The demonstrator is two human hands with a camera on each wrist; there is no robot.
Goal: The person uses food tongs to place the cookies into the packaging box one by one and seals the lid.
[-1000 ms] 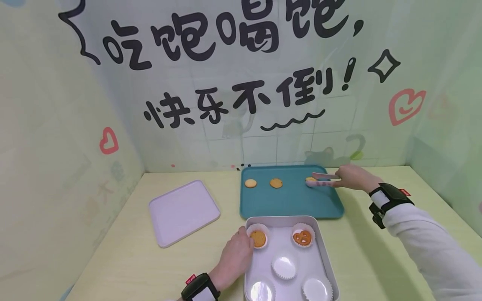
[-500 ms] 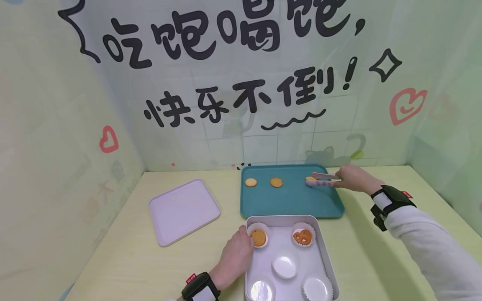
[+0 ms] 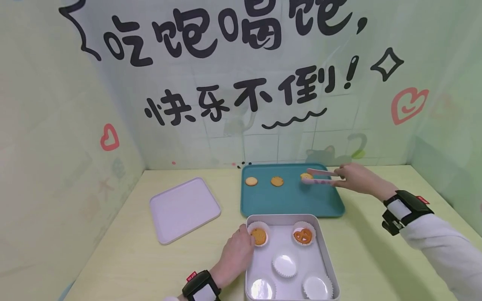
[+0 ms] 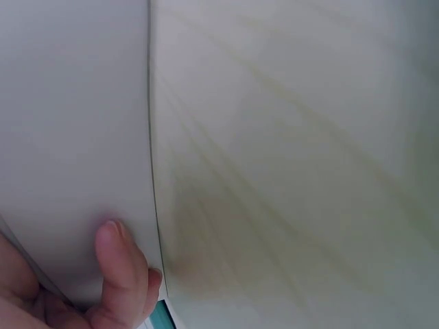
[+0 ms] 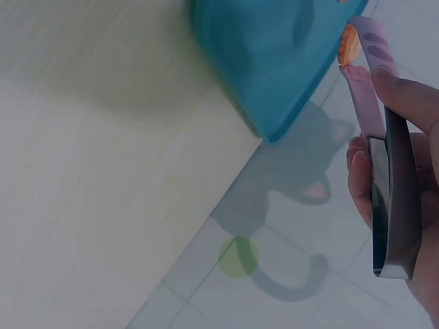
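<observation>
My right hand (image 3: 363, 179) holds a pair of tongs (image 5: 400, 205) with pink tips and metal arms. Between the tips is a round golden cookie (image 5: 348, 45), held just above the right part of the teal tray (image 3: 290, 205). Two more round cookies lie on that tray, a pale one (image 3: 251, 181) and a browner one (image 3: 277, 181). My left hand (image 3: 236, 253) grips the left wall of a white box (image 3: 328, 257), fingers against its outer side. Inside the box, one paper cup holds a round cookie (image 3: 259, 236) and another a pretzel-shaped cookie (image 3: 303, 236).
Several white paper cups without cookies, such as the middle cup (image 3: 285, 264), sit in the box. A lilac tray (image 3: 184, 211) lies at the left of the pale table (image 3: 124, 259). A printed backdrop (image 3: 211, 150) rises along the table's back edge.
The tongs have lifted the cookie slightly off the teal tray and moved a little left. My left hand stays on the box.
</observation>
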